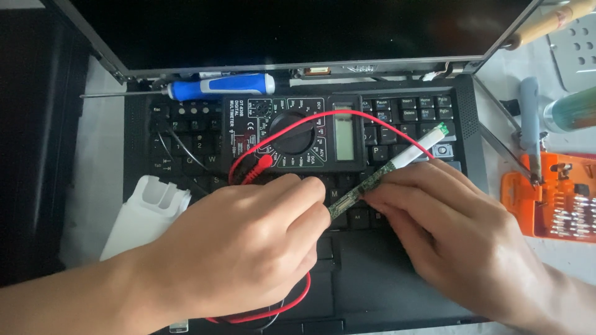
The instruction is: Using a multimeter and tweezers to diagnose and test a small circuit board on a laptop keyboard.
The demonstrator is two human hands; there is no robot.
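White plastic cover (146,214) lies at left, off the laptop (372,291). Blue screwdriver (217,86) rests along the hinge; the screen bezel looks already removed. Meter (292,133) sits on the keys, red lead (347,115) looped over it, white label strip on its left edge. Left hand (239,248): fingers curled shut around something hidden, likely a probe. Right hand (447,229): fingers pinch the narrow green board (366,183) above the keys; testing seems underway, reassembly left. Orange bit case (552,195) at right.
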